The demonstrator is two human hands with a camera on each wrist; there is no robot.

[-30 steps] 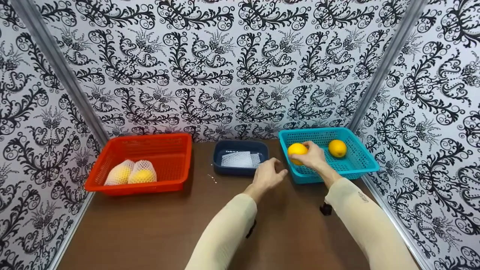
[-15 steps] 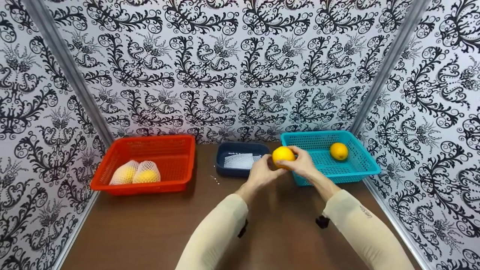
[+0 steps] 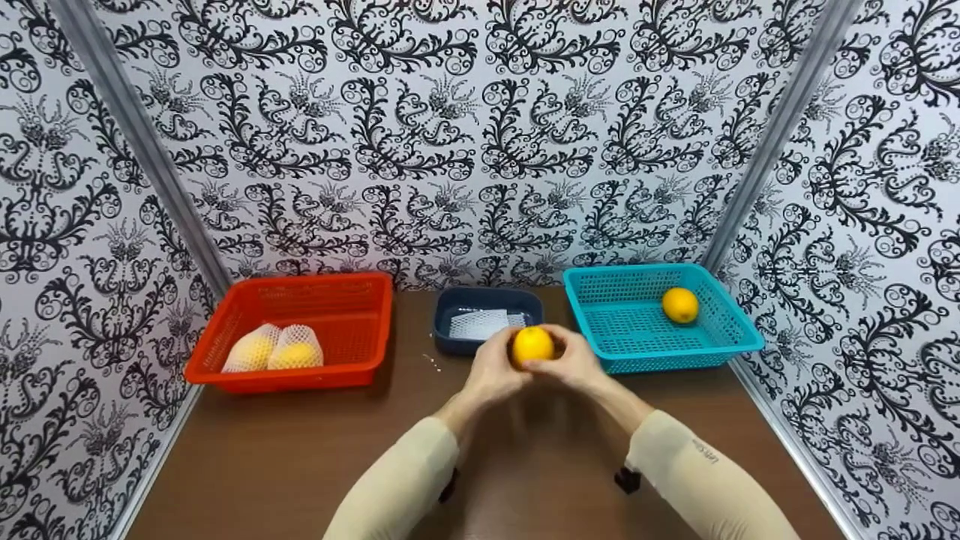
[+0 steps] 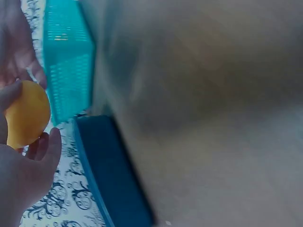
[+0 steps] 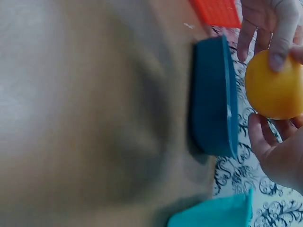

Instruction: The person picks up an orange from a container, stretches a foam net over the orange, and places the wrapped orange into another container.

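An orange is held up between both hands, above the table in front of the dark blue tray. My left hand grips it from the left, with fingers curled about its side. From the right, my right hand holds the same fruit with its thumb across the front. Both wrist views show the orange's smooth bare skin between the two hands. White foam netting sleeves lie in the tray, partly hidden behind the hands.
At right stands a teal basket with one more orange inside. A red basket at left holds two fruits in white netting. Patterned walls close off the back and sides. Small white scraps lie on the brown table.
My right hand has lifted the orange from the teal basket and brought it left and nearer. My left hand has come to it and now grips it too.
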